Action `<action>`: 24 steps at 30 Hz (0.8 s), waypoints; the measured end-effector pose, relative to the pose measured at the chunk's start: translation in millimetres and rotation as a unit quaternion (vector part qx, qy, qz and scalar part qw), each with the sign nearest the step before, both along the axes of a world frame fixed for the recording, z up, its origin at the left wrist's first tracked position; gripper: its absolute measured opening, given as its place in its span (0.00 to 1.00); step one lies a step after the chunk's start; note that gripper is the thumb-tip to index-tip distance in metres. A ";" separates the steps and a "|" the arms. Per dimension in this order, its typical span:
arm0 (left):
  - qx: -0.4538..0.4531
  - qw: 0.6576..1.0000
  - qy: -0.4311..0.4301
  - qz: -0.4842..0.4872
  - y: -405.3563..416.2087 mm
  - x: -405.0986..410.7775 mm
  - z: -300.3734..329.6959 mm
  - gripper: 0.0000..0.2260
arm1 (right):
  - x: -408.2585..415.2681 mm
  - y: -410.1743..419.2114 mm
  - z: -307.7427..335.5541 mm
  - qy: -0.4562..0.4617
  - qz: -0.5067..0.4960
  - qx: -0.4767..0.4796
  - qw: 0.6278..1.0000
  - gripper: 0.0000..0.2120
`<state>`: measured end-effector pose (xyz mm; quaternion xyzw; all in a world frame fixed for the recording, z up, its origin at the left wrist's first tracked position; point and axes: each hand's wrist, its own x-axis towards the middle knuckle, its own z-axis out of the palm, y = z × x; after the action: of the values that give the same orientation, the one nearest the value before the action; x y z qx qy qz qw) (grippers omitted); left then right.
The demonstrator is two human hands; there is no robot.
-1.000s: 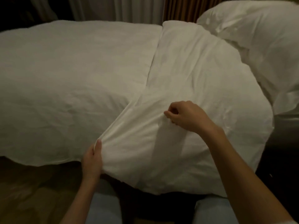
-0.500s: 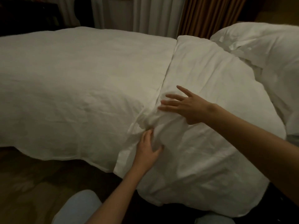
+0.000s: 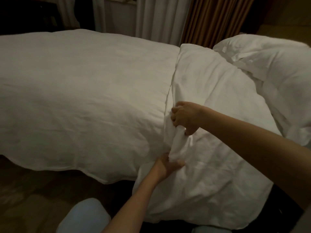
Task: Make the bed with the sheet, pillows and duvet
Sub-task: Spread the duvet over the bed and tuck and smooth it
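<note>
A white duvet [image 3: 75,101] lies spread over the bed, its near edge hanging over the side. Its top end is folded back into a wide white band [image 3: 218,115] across the bed. White pillows [image 3: 272,68] lie piled at the head, far right. My right hand [image 3: 185,117] is closed on a bunched ridge of cloth at the fold's edge. My left hand [image 3: 166,165] grips the same ridge lower down, near the bed's side.
A wooden floor [image 3: 33,199] runs along the near side of the bed. Pale curtains [image 3: 151,15] and a brown curtain [image 3: 213,19] hang behind the bed. My knees in light trousers [image 3: 84,216] are at the bottom edge.
My right hand went from lying flat with spread fingers to closing on the fold's edge. My left hand shifted along the edge and gripped it. The cloth between them is now gathered into a ridge.
</note>
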<state>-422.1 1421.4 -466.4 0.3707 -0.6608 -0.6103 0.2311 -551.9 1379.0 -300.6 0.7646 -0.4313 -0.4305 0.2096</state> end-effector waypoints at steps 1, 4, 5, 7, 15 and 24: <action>0.001 1.000 -0.001 -0.011 2.9 2.7 2.8 0.14 | -2.1 -1.2 0.6 -0.013 -0.024 0.012 1.000 0.23; 0.011 0.999 0.002 -0.032 6.9 6.4 7.9 0.15 | -2.4 -7.1 5.3 -0.024 -0.097 0.029 0.995 0.23; 0.020 0.999 0.005 -0.039 7.3 8.0 12.3 0.15 | -2.1 -9.2 8.6 -0.008 -0.098 0.027 0.995 0.24; 0.050 0.996 0.034 -0.064 9.0 11.1 19.8 0.13 | 0.6 -10.9 21.5 0.005 -0.103 0.028 0.994 0.26; 0.196 0.971 0.113 -0.077 16.5 14.6 22.9 0.15 | -22.9 -19.9 53.6 -0.054 -0.294 0.060 0.953 0.27; 0.062 0.991 -0.079 -0.092 42.0 49.0 -68.6 0.31 | -7.5 -0.8 -12.3 -0.024 -0.068 0.008 0.997 0.22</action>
<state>-373.1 1463.4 -535.0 0.3689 -0.6690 -0.6379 0.0975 -559.4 1378.1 -312.9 0.7453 -0.4840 -0.4288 0.1627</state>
